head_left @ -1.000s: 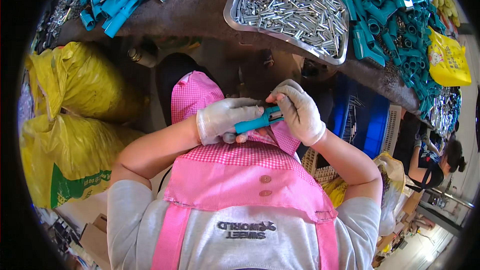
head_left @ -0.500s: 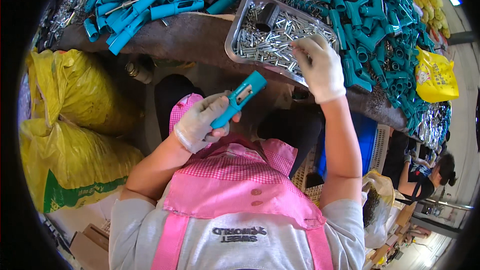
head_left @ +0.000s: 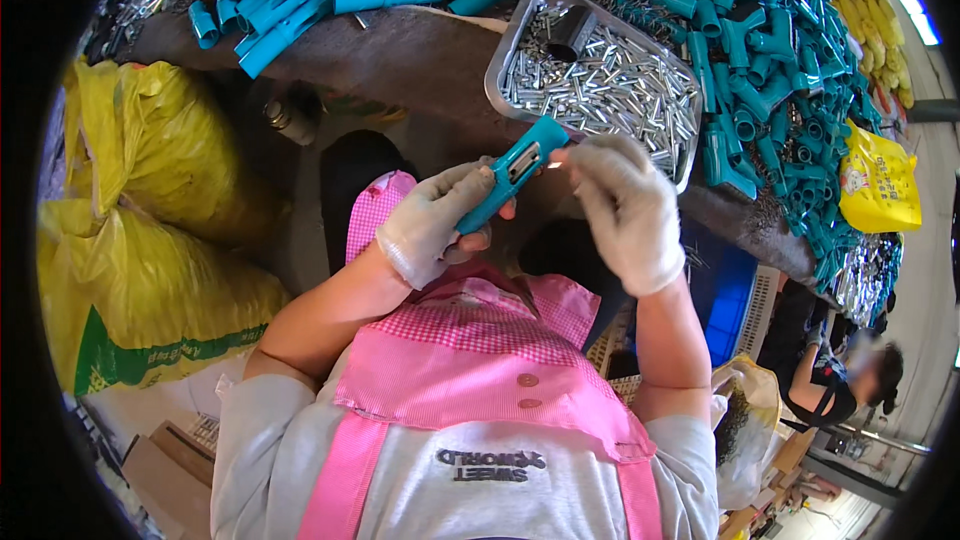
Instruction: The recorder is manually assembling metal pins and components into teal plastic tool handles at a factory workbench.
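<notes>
My left hand [head_left: 432, 222], in a white glove, grips a teal plastic handle piece [head_left: 512, 172] and holds it tilted up toward the bench. My right hand [head_left: 626, 208], also gloved, pinches a small silver metal pin at the upper end of the teal piece, fingertips touching it. Just beyond both hands sits a metal tray [head_left: 510, 48] full of several short silver pins, with a dark tube lying in it.
Heaps of teal plastic parts [head_left: 760, 60] and wire springs cover the brown bench [head_left: 400, 55]. Yellow sacks [head_left: 150, 240] stand at my left. A yellow bag [head_left: 880, 185] lies at the right. Another person [head_left: 840, 370] sits at the lower right.
My right hand came back from the pin tray to the tip of the teal piece. My left hand lifted the piece from my lap toward the bench.
</notes>
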`<state>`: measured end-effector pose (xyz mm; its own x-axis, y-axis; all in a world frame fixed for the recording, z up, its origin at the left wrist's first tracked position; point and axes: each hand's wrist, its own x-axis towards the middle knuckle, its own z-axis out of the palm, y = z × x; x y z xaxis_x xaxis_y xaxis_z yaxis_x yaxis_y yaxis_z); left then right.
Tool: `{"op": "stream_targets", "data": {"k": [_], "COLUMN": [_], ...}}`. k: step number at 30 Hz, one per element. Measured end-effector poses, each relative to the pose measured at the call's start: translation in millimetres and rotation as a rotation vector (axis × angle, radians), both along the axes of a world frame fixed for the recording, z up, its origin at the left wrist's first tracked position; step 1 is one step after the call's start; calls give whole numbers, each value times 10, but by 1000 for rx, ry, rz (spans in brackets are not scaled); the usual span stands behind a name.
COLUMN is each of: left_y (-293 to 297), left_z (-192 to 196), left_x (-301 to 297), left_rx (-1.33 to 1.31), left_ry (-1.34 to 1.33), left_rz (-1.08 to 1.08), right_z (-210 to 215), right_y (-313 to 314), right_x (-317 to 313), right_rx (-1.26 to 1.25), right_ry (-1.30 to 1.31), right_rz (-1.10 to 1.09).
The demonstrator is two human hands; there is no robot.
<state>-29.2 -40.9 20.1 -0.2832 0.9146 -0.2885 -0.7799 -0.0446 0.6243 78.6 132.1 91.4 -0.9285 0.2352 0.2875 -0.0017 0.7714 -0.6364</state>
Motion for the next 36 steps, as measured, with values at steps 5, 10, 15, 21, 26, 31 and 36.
{"op": "stream_targets", "data": {"k": [5, 10, 15, 21, 26, 31, 36], "left_y": [0, 7, -57, -83, -120, -170, -199], "left_z": [4, 24, -37, -147, -88, -99, -308], "left_x": [93, 166, 170, 125, 163, 162, 144], "left_rx": [-101, -146, -170, -18, -41, -68, 209], "left_ry": [132, 335, 390, 457, 360, 411, 1116], "left_rz": [23, 63, 82, 79, 115, 137, 207], "right_z": [-112, -256, -467, -842, -900, -873, -550], "right_y": [-231, -439, -361, -468, -607, -631, -550], "right_x": [14, 68, 125, 116, 85, 44, -132], "right_rx": [86, 466, -502, -1515, -1859, -1785, -1405], "right_ry": [5, 66, -9, 87, 157, 120, 79], "right_rz": [-3, -88, -120, -6, 121, -16, -99]}}
